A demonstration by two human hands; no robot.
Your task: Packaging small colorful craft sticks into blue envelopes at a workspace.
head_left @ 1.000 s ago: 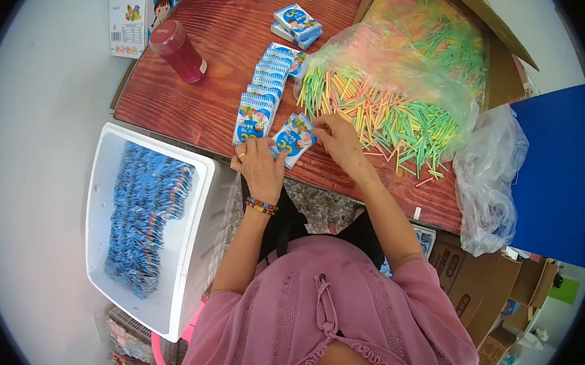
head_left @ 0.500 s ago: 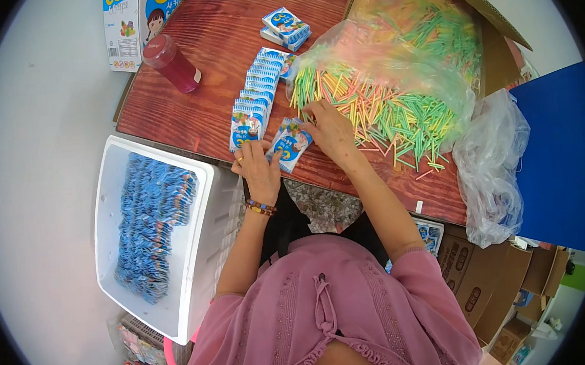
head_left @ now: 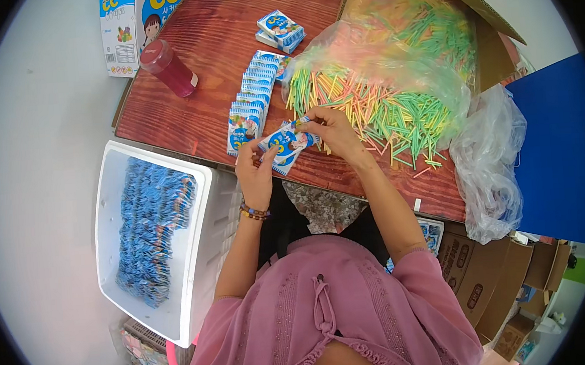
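Between my hands is a small blue and white candy packet (head_left: 280, 140), tilted a little above the table's near edge. My left hand (head_left: 255, 177) pinches its left end with thumb and fingers. My right hand (head_left: 333, 131) grips the right end, close to the pile of sticks. Partly covered beneath it lies another packet (head_left: 282, 168). Just left of these, an overlapping row of similar packets (head_left: 251, 98) runs away from me. Loose pastel candy sticks (head_left: 376, 112) in green, yellow and pink spill out of a clear plastic bag (head_left: 392, 53) to the right.
A white bin (head_left: 203, 209) full of blue packets stands left of the wooden table (head_left: 216, 18). On the table are a red-lidded jar (head_left: 168, 69), a small packet stack (head_left: 280, 29) and an open cardboard box (head_left: 483, 3). Crumpled clear plastic (head_left: 488, 162) hangs at the right edge.
Both hands have brought a packet up between them, turned more level, over another packet on the table. My left hand has moved off the near end of the row.
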